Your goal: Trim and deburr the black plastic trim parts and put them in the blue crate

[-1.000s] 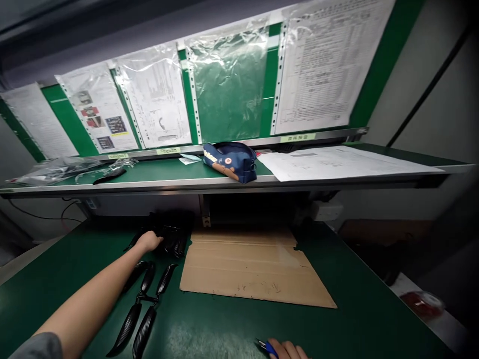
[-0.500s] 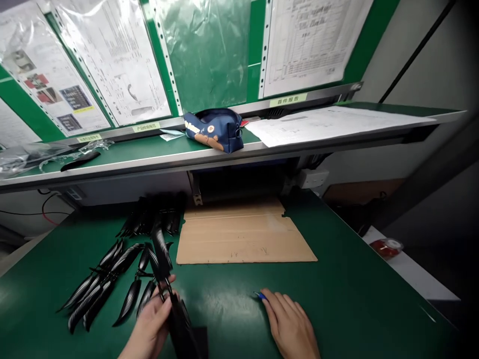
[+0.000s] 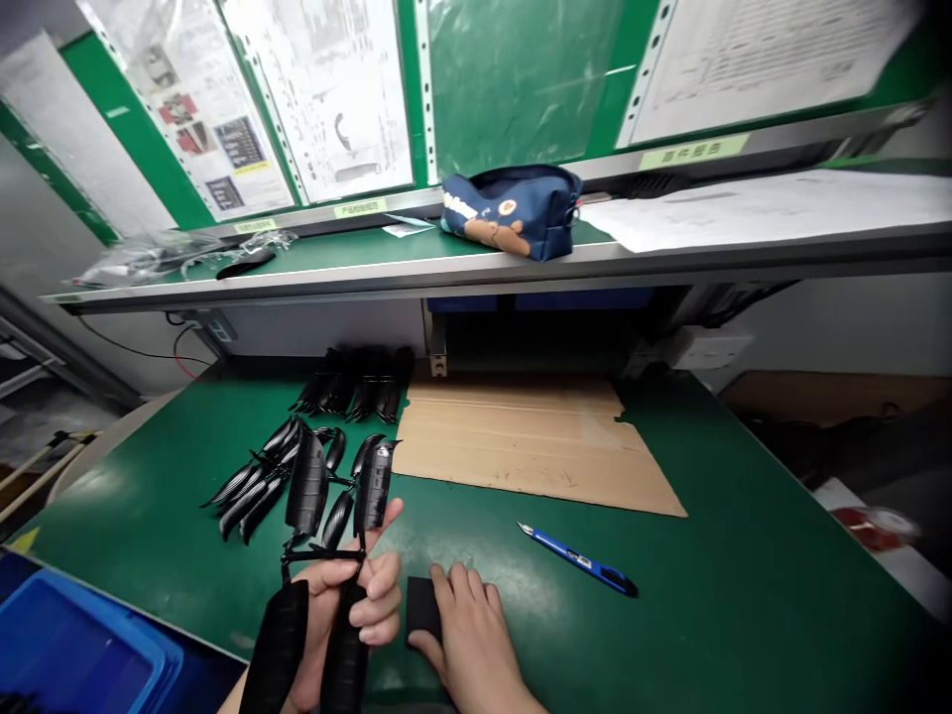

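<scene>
My left hand [image 3: 349, 605] is gripping a black moulded part set [image 3: 327, 555], four ribbed pieces on a runner, held just above the green bench [image 3: 706, 595]. My right hand [image 3: 465, 645] lies flat, fingers touching a small black block [image 3: 423, 607]. Blue knife [image 3: 580, 561] lies untouched nearby. More sets [image 3: 260, 476] wait left; I judge trimming not started on this one.

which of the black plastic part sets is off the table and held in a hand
The black part set gripped by the left hand; the other sets lie loose on the green table.
</scene>
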A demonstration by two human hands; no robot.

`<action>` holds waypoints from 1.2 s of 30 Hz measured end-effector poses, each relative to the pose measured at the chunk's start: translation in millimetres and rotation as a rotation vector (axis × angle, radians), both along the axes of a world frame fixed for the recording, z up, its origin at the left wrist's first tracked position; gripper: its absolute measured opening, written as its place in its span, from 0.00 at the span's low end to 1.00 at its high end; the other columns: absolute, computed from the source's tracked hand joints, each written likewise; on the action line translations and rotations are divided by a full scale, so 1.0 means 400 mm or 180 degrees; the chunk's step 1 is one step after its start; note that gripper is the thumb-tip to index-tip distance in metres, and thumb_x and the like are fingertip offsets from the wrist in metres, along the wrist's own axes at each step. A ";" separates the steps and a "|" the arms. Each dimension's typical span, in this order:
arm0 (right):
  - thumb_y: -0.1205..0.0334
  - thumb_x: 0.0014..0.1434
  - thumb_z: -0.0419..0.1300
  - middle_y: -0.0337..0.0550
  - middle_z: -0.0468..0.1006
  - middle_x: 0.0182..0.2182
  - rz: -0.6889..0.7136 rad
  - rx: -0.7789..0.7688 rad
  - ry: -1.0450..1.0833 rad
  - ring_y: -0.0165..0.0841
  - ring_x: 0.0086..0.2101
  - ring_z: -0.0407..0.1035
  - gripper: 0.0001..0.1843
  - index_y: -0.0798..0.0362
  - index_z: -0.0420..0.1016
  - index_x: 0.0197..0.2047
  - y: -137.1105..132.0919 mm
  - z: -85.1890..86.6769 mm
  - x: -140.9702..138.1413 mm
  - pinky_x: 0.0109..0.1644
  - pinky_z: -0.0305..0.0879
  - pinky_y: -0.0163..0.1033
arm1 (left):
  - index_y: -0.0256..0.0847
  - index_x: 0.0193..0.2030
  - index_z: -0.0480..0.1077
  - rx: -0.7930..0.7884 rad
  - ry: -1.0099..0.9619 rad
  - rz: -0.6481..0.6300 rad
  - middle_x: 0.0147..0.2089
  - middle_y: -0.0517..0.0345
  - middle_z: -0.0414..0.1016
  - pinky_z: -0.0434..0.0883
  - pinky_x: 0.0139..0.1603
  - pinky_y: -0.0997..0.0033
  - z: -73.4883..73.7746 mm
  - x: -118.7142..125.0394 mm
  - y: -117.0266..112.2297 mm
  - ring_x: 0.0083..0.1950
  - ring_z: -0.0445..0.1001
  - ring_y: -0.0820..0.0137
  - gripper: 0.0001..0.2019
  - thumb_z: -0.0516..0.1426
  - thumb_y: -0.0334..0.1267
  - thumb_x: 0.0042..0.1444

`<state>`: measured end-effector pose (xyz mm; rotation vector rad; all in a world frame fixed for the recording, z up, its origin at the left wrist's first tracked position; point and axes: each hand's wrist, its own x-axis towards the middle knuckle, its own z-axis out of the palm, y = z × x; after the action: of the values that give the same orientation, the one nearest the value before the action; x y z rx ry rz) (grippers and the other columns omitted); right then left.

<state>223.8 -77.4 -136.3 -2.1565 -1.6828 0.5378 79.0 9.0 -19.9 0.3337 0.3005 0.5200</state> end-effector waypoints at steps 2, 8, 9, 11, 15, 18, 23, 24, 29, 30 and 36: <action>0.56 0.50 0.60 0.48 0.68 0.48 0.0087 -0.0008 0.0207 0.48 0.49 0.60 0.27 0.48 0.63 0.54 0.005 0.001 -0.009 0.52 0.58 0.57 | 0.43 0.69 0.44 -0.0202 -0.0147 -0.0035 0.29 0.61 0.57 0.52 0.25 0.77 0.004 -0.009 -0.011 0.23 0.52 0.80 0.35 0.48 0.35 0.52; 0.65 0.51 0.51 0.41 0.71 0.42 0.0000 -0.0035 0.1681 0.38 0.44 0.62 0.20 0.45 0.58 0.49 0.003 -0.013 0.011 0.51 0.59 0.49 | 0.44 0.68 0.46 -0.0454 -0.0473 -0.0275 0.26 0.62 0.57 0.52 0.23 0.79 0.024 -0.027 -0.025 0.21 0.51 0.81 0.35 0.48 0.37 0.52; 0.65 0.51 0.51 0.40 0.70 0.41 -0.0080 -0.0082 0.1935 0.36 0.43 0.63 0.21 0.45 0.56 0.50 0.004 -0.013 0.013 0.51 0.59 0.48 | 0.44 0.68 0.46 -0.0445 -0.0485 -0.0324 0.26 0.61 0.57 0.52 0.22 0.80 0.029 -0.027 -0.026 0.21 0.50 0.81 0.35 0.48 0.37 0.52; 0.64 0.50 0.53 0.39 0.70 0.40 -0.0272 -0.0073 0.2384 0.34 0.43 0.65 0.23 0.46 0.55 0.51 0.009 -0.008 0.019 0.51 0.60 0.45 | 0.44 0.68 0.48 -0.0396 -0.0504 -0.0425 0.25 0.61 0.58 0.52 0.22 0.79 0.037 -0.024 -0.026 0.20 0.50 0.81 0.35 0.48 0.37 0.51; 0.57 0.52 0.56 0.37 0.69 0.35 -0.0485 0.0076 0.2983 0.32 0.38 0.65 0.16 0.50 0.61 0.43 0.016 0.010 0.055 0.46 0.61 0.41 | 0.43 0.68 0.49 -0.0216 -0.0392 -0.0518 0.25 0.60 0.59 0.51 0.22 0.78 0.038 -0.008 -0.015 0.20 0.50 0.80 0.34 0.48 0.38 0.50; 0.54 0.52 0.58 0.37 0.69 0.35 -0.1054 0.0202 0.3853 0.33 0.39 0.65 0.18 0.51 0.63 0.44 0.014 0.017 0.088 0.47 0.62 0.41 | 0.41 0.64 0.56 -0.0082 0.0419 -0.0529 0.28 0.58 0.62 0.51 0.24 0.77 0.027 0.011 0.002 0.22 0.54 0.79 0.31 0.49 0.35 0.49; 0.52 0.53 0.59 0.40 0.69 0.42 -0.1641 0.0272 0.5140 0.40 0.48 0.67 0.23 0.47 0.58 0.50 0.004 0.050 0.123 0.51 0.66 0.48 | 0.37 0.41 0.66 -0.0004 0.1730 -0.0392 0.27 0.59 0.64 0.56 0.27 0.76 0.003 0.044 0.005 0.25 0.62 0.77 0.13 0.52 0.29 0.47; 0.52 0.54 0.59 0.40 0.69 0.44 -0.1558 0.0295 0.5144 0.40 0.48 0.67 0.22 0.47 0.58 0.50 0.003 0.064 0.127 0.50 0.66 0.47 | 0.38 0.40 0.65 -0.0126 0.1603 -0.0457 0.27 0.59 0.64 0.56 0.27 0.76 0.000 0.049 0.002 0.25 0.62 0.76 0.12 0.51 0.31 0.47; 0.50 0.57 0.54 0.42 0.69 0.45 -0.1237 0.0155 0.5175 0.32 0.40 0.66 0.20 0.47 0.60 0.50 -0.003 0.148 0.135 0.38 0.65 0.40 | 0.36 0.39 0.66 -0.0474 0.1378 -0.0791 0.26 0.61 0.61 0.50 0.23 0.76 -0.013 0.063 -0.009 0.21 0.55 0.79 0.15 0.50 0.46 0.55; 0.48 0.58 0.52 0.42 0.68 0.43 -0.1207 0.0094 0.5234 0.31 0.39 0.65 0.20 0.47 0.60 0.51 -0.006 0.161 0.134 0.36 0.64 0.40 | 0.36 0.43 0.67 -0.0438 0.1382 -0.0822 0.25 0.62 0.60 0.48 0.22 0.77 -0.017 0.064 -0.009 0.20 0.53 0.80 0.16 0.50 0.46 0.56; 0.46 0.61 0.44 0.43 0.66 0.44 -0.0677 0.0517 0.3838 0.32 0.43 0.62 0.21 0.43 0.54 0.56 -0.032 0.170 0.132 0.43 0.65 0.41 | 0.39 0.52 0.66 -0.0419 0.0990 -0.1019 0.21 0.65 0.61 0.45 0.19 0.78 -0.038 0.060 -0.014 0.15 0.46 0.82 0.18 0.52 0.43 0.56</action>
<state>276.6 -90.1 -68.5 -1.3206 -0.7637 1.2335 103.0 3.5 -35.0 0.3270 0.5687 0.1301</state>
